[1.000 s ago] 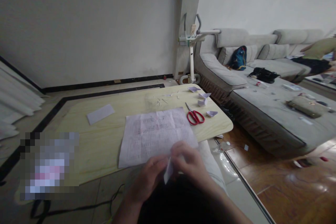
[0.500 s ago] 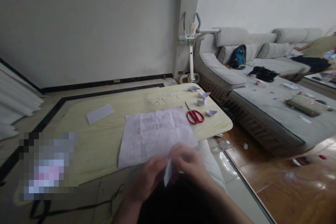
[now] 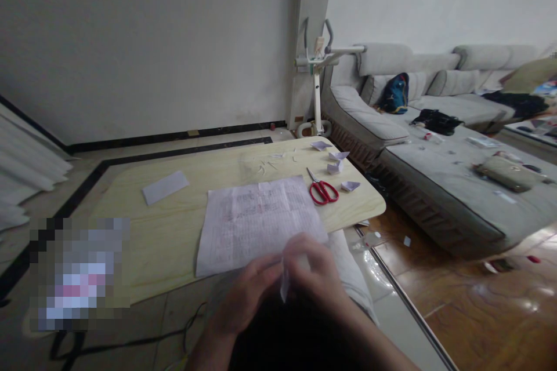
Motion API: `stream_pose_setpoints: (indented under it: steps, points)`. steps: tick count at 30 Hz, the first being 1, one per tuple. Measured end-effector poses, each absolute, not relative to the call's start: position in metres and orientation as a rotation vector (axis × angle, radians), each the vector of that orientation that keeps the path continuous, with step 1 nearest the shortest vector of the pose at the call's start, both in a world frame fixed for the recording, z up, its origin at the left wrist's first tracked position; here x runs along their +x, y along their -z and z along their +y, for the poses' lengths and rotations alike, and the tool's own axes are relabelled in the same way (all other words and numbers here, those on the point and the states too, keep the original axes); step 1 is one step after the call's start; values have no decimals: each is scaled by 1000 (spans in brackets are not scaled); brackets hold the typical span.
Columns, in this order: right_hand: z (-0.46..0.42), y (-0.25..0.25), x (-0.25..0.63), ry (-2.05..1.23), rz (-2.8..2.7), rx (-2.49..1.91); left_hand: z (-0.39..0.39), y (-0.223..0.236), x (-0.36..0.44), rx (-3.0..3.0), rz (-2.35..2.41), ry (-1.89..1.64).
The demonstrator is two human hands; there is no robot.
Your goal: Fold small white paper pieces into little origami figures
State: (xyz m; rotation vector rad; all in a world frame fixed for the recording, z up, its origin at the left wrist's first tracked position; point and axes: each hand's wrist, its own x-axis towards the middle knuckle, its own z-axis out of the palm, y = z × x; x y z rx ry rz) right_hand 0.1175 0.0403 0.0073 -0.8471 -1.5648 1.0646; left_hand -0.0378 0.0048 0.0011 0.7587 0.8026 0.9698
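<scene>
Between my two hands is a small folded piece of white paper (image 3: 284, 285), seen nearly edge-on, its upper part hidden by fingers. My left hand (image 3: 256, 281) is closed on its left side. On the other side my right hand (image 3: 311, 261) pinches it with bent fingers. Just beyond them a creased printed sheet (image 3: 256, 226) lies flat on the wooden table (image 3: 165, 249). Red-handled scissors (image 3: 322, 190) rest to the right of that sheet. Several small folded paper shapes (image 3: 335, 167) stand along the table's right end.
Thin paper scraps (image 3: 267, 166) lie near the far edge. A blank folded paper (image 3: 166, 187) is at the left. Beyond the table's right end are a grey sofa (image 3: 461, 197) with bags, and white exercise equipment (image 3: 317, 93). A person (image 3: 528, 78) is at the far right.
The folded paper has turned more edge-on and shifted slightly right between my hands. My fingers have moved a little around it. The things on the table stay in place.
</scene>
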Motion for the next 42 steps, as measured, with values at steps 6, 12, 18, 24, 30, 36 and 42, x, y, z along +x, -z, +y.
stream_pose_setpoints:
  steps: [6, 12, 18, 24, 30, 36, 42]
  points:
    - [39, -6, 116, -990, -1597, -905, 5, -1, -39, 898, 933, -965]
    - [40, -4, 117, -1013, -1562, -975, 7, -4, -33, 902, 1040, -981]
    - [43, -1, 118, -1026, -1546, -1007, 8, -6, -29, 909, 1108, -995]
    - [44, -5, 119, -1101, -1524, -1015, 10, -6, -27, 864, 1103, -1011]
    - [45, -7, 121, -1110, -1554, -1030, 10, -5, -28, 859, 1172, -1000]
    - [47, -3, 120, -1224, -1510, -1029, 10, -5, -27, 842, 1240, -969]
    - [46, -4, 119, -1178, -1501, -1078, 9, -9, -26, 828, 1250, -994]
